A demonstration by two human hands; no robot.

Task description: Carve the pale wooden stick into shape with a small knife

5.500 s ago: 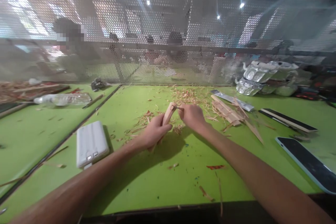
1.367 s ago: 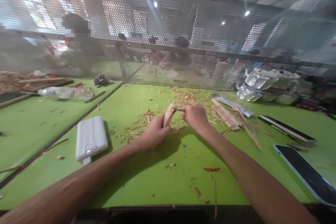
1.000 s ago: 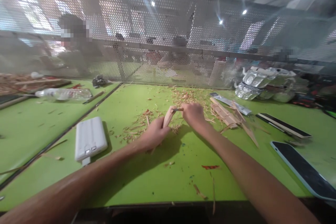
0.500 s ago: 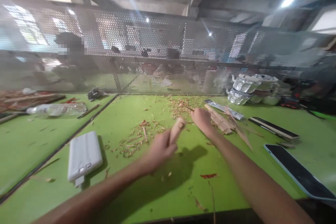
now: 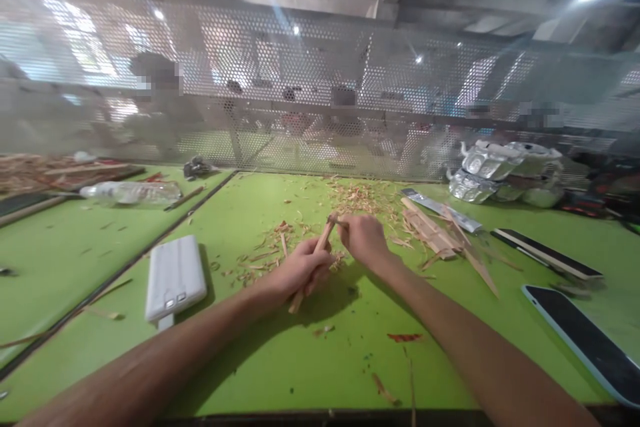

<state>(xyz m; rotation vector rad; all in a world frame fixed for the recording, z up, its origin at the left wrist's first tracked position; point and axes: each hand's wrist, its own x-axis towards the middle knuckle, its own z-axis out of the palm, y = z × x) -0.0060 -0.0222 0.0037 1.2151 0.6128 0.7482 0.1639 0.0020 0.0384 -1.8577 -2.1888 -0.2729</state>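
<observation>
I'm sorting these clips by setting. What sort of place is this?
Probably a woodcraft workshop: wood shavings litter a green workbench, the left hand holds a wooden stick, and people sit beyond a perforated metal screen.

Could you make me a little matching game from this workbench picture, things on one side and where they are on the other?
Things:
1. wooden stick
2. white power bank
3. plastic bottle
4. phone

Places:
A. lying on the neighbouring bench, far left
B. gripped in the left hand
C. flat on the green table, left of the hands
D. at the table's right edge, screen dark

Pairs: 1-B, 2-C, 3-A, 4-D
</observation>
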